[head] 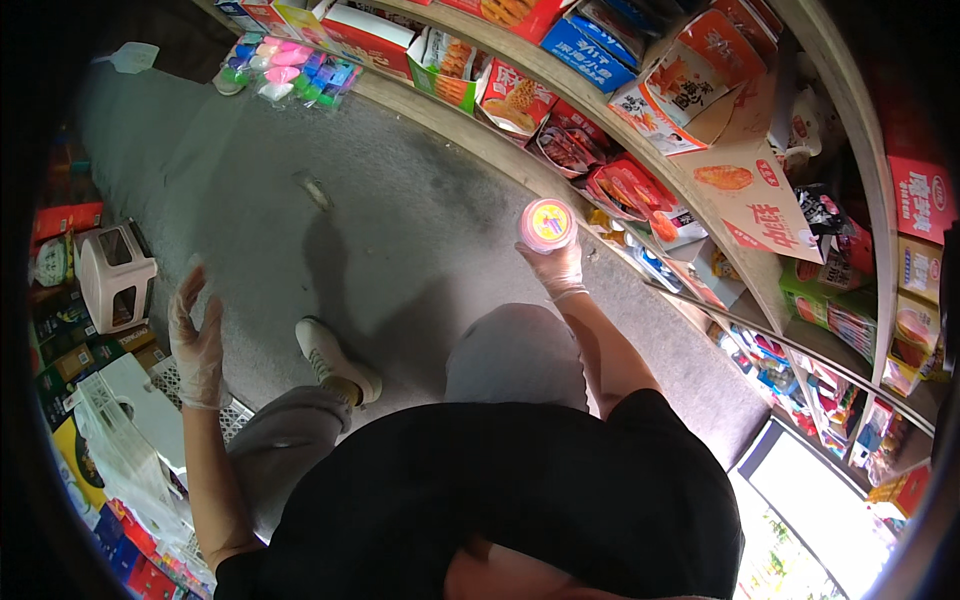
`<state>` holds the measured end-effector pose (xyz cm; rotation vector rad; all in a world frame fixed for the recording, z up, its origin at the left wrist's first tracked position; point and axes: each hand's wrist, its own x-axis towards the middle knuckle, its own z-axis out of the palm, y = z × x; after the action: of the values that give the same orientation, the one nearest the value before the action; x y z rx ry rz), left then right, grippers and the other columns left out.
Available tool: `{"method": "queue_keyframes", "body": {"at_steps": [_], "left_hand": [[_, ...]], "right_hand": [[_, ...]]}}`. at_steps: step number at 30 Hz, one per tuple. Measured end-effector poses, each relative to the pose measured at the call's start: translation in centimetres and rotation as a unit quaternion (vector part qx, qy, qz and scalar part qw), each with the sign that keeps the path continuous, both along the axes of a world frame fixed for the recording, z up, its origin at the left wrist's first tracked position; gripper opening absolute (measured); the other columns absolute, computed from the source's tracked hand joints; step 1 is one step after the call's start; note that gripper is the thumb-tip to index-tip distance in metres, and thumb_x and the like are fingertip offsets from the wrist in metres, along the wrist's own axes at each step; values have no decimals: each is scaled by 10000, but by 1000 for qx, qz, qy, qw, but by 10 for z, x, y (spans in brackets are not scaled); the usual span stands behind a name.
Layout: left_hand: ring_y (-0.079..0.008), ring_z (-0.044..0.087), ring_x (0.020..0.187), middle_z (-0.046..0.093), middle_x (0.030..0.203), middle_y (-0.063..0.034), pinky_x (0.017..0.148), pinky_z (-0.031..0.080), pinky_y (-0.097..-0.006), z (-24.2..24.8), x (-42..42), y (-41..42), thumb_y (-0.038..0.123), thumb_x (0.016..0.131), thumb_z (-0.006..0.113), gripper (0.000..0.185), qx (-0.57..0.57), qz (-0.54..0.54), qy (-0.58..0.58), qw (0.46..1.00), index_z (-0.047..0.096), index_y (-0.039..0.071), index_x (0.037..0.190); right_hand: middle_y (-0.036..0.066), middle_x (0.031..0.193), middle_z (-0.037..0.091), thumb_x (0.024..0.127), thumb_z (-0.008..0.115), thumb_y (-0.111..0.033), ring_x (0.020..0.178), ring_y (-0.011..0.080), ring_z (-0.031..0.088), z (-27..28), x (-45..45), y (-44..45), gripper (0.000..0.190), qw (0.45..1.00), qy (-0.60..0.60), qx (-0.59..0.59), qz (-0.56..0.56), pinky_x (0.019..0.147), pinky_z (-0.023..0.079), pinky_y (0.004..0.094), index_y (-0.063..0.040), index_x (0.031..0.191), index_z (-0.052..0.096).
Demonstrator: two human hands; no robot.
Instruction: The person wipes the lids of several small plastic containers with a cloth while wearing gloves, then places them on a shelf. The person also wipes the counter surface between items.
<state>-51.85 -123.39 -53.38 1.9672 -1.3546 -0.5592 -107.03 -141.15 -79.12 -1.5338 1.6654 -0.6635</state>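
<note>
My right hand [556,266], in a clear disposable glove, is closed around a round pink tub [547,224] with a yellow label on its lid. The tub is held above the floor, close to the lowest shelf edge on the right. My left hand [199,341], gloved the same way, is raised on the left side with fingers apart and nothing in it. Beyond it stands a small beige plastic stool [118,277]. Several colourful small packs in clear wrap [289,69] lie on the floor at the far end, beside the shelf.
Wooden shelving [480,139] curves along the right, filled with snack boxes such as an open orange-and-white carton [686,82]. Stacked cartons [71,367] and a white plastic bag [124,450] line the left. A scrap [315,190] lies on the grey floor [420,247]. Bright light enters at lower right.
</note>
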Motion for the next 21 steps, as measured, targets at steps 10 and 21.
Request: {"method": "queue_keyframes", "body": {"at_steps": [10,21], "left_hand": [[-249,595,1391,633,1513,-107,1194,452,-407,-12,16,26,-5,1034,695,493,23,63,-15,998,593,69,1510],[-234,615,1370,640,1511,-101,1164,481,-382,-10,24,43,-22,1016,706,520,33,58,-86,994,591,65,1515]], "right_hand": [[247,1278,677,690,1015,-249,1205,460,663,-33,4,-27,883,999,-11,-15,-46,1032,548,510,-34,1355,476],[192,1320,694,671,1037,-191,1206,331,688,-73,4,-81,944,988,-101,-60,-96,1076,542,429,9,1420,498]]}}
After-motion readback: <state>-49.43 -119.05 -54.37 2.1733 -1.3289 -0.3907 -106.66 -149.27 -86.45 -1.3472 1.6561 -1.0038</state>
